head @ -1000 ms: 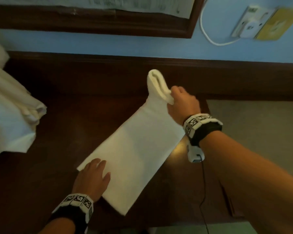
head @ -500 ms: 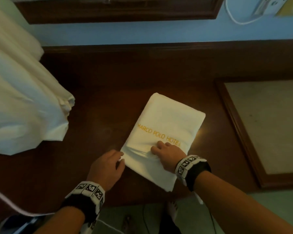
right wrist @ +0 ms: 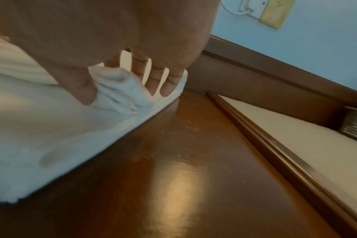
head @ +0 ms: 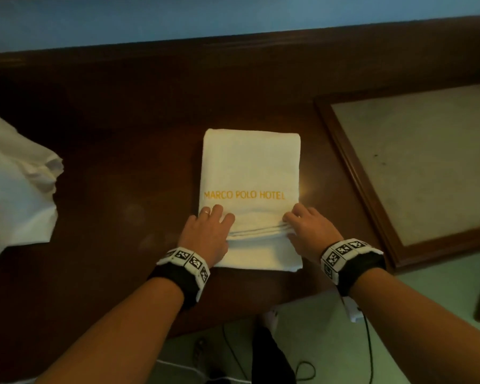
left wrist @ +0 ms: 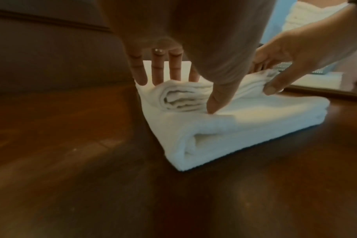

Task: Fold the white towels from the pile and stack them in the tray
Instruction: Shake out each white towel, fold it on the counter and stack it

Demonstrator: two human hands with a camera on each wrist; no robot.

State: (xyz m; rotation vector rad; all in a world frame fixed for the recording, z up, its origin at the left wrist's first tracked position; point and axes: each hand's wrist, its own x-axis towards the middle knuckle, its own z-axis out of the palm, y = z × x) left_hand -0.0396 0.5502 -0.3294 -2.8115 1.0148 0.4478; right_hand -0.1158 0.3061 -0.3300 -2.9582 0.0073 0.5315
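Folded white towel [head: 251, 173] flat on dark wooden tabletop [head: 117, 167], centre of head view, long axis running 12 to 6 o'clock; gold lettering "MARCO POLO HOTEL" [head: 244, 195] across upper face, just beyond fingertips; near third bunched into raised ridge of layered edges, approx. where both hands meet cloth.

Left hand [head: 205, 234] at towel's 7 o'clock corner; four fingers [left wrist: 158, 67] straight and spread, tips down behind ridge; thumb pressed into cloth in front of ridge, so ridge caught betw. thumb and fingers in narrow pinch (left wrist view).

Right hand [head: 311, 231] at 5 o'clock corner, mirror posn.; fingers [right wrist: 151, 80] extended onto towel's far side, thumb folded against gathered cloth, a fistful of fabric squeezed betw. them (right wrist view); grip likewise narrow, closed on towel.

Pile of unfolded white towels [head: 17, 189] at 9 o'clock, well apart from folded towel, partly out of frame.

Wooden-framed tray [head: 352, 173] with pale inner surface at 3 o'clock, near towel but not touching; strip of bare tabletop betw. the two.

Blue wall [head: 178, 20] at 12 o'clock beyond table's raised back edge; wall plate w/ white cable [right wrist: 243, 8] at upper right, right wrist view only.

Marker-patterned bands on both wrists.
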